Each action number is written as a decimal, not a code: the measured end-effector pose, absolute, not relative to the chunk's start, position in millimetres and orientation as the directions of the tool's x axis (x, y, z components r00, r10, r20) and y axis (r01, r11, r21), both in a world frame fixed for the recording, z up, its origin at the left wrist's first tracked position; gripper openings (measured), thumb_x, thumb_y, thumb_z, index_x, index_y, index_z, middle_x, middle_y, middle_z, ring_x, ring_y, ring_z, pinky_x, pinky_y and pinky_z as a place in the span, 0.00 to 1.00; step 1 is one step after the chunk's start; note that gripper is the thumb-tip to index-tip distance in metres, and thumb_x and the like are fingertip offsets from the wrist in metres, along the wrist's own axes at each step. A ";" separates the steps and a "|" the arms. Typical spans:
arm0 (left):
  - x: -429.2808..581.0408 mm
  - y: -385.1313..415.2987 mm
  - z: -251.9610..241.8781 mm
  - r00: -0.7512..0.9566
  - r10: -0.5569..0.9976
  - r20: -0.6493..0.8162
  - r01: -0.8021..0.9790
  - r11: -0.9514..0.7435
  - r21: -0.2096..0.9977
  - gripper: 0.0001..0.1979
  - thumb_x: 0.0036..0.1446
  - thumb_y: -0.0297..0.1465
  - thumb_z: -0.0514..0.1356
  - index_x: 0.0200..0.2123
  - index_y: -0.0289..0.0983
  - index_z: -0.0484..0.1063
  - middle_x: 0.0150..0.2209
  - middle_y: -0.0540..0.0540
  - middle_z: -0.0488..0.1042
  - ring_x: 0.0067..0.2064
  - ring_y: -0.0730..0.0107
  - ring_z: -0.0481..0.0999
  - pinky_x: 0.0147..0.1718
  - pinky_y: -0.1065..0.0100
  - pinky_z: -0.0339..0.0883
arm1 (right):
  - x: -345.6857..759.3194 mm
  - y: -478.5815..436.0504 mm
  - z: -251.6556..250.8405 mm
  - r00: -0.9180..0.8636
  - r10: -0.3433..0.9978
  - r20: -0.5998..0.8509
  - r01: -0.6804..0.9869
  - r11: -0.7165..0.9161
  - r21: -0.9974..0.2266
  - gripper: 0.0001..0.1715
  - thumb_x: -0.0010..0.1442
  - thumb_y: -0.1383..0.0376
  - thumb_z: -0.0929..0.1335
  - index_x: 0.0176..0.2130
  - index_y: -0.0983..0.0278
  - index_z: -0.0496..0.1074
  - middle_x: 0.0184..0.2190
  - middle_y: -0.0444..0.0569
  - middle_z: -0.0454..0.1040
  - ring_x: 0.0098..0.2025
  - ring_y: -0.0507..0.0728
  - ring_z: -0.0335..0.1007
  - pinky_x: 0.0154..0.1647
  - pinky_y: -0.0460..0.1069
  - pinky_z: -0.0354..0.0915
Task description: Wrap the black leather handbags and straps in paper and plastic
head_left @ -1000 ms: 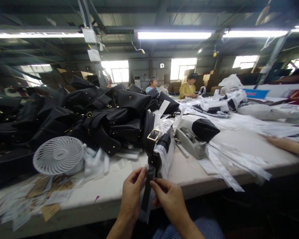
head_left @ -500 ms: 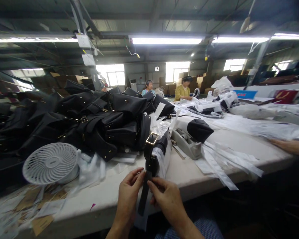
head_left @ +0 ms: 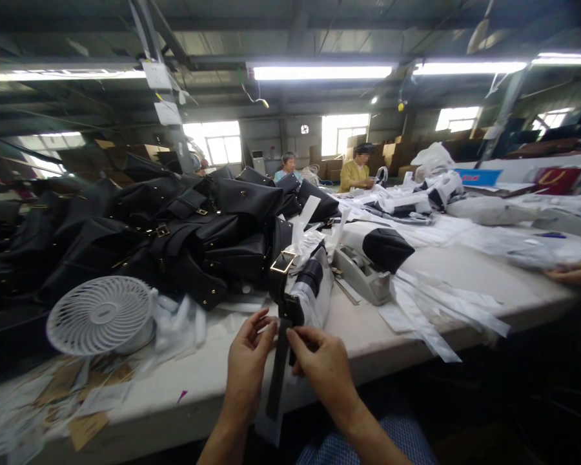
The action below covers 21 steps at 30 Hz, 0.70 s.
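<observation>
Both hands sit slightly higher on the black strap (head_left: 275,381) than 1 second ago. Left hand (head_left: 246,365) and right hand (head_left: 323,367) pinch it from either side, each grip closed on it. Its long axis runs from the bag (head_left: 314,294) on the desk (head_left: 368,326) down toward the lap.

Dim hall; fluorescent tubes (head_left: 322,72) and far windows (head_left: 345,127) glare; wide-angle edges bend, smear; foreground soft.

Wearer: left hand (head_left: 246,368) and right hand (head_left: 324,371) bare, forearms uncovered to frame edge. Lap: fine blue-and-white checked fabric (head_left: 351,449), possibly trousers; dim there.
</observation>
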<state>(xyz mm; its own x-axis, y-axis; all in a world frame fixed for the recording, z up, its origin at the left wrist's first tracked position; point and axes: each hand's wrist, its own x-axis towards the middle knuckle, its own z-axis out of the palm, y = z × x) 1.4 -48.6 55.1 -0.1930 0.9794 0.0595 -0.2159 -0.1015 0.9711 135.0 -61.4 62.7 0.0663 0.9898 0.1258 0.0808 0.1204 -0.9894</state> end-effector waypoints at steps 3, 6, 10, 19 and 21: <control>-5.9 -50.8 54.1 -0.165 0.986 0.037 -0.156 -0.063 0.986 0.23 0.52 0.45 0.66 0.47 0.38 0.74 0.43 0.44 0.78 0.46 0.60 0.77 0.42 0.65 0.71 | 134.2 -61.6 65.0 0.086 0.985 0.150 0.103 0.141 -0.985 0.20 0.59 0.51 0.69 0.34 0.66 0.80 0.16 0.45 0.74 0.16 0.52 0.71 0.17 0.42 0.63; -8.4 -56.9 50.3 -0.111 0.994 0.023 -0.124 -0.037 0.992 0.19 0.51 0.44 0.67 0.40 0.35 0.78 0.39 0.44 0.79 0.43 0.60 0.77 0.42 0.66 0.69 | 134.2 -62.9 63.8 0.076 0.986 0.147 0.100 0.139 -0.985 0.20 0.59 0.51 0.69 0.36 0.66 0.79 0.17 0.46 0.75 0.16 0.52 0.71 0.17 0.42 0.63; -6.3 -56.6 46.1 -0.101 0.994 0.041 -0.147 -0.056 0.988 0.15 0.51 0.41 0.68 0.37 0.36 0.78 0.37 0.46 0.80 0.42 0.63 0.77 0.44 0.67 0.67 | 135.4 -63.4 64.5 0.062 0.977 0.203 0.192 0.188 -0.963 0.19 0.60 0.51 0.68 0.37 0.63 0.80 0.21 0.47 0.78 0.18 0.53 0.73 0.20 0.44 0.66; 6.0 -54.8 53.3 -0.117 0.988 0.098 -0.252 -0.124 0.960 0.15 0.52 0.40 0.67 0.38 0.35 0.78 0.37 0.44 0.80 0.41 0.63 0.77 0.44 0.66 0.68 | 137.2 -60.8 67.7 0.082 0.976 0.203 0.308 0.169 -0.936 0.23 0.55 0.45 0.69 0.33 0.60 0.81 0.21 0.47 0.79 0.20 0.57 0.75 0.22 0.47 0.68; 9.2 -59.3 55.8 -0.163 0.981 0.109 -0.245 -0.147 0.958 0.15 0.51 0.39 0.67 0.36 0.34 0.78 0.35 0.43 0.80 0.38 0.64 0.77 0.41 0.66 0.68 | 143.2 -58.5 61.5 0.105 0.979 0.176 0.358 0.128 -0.925 0.24 0.51 0.42 0.70 0.32 0.58 0.81 0.20 0.48 0.79 0.21 0.59 0.76 0.21 0.48 0.68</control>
<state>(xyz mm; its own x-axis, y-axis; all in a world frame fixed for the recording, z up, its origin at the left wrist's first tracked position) 9.2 -59.3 55.8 -0.1633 0.9805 0.1090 -0.2449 -0.1474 0.9583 143.2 -58.5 61.5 0.1045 0.9789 0.1757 0.3584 0.1277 -0.9248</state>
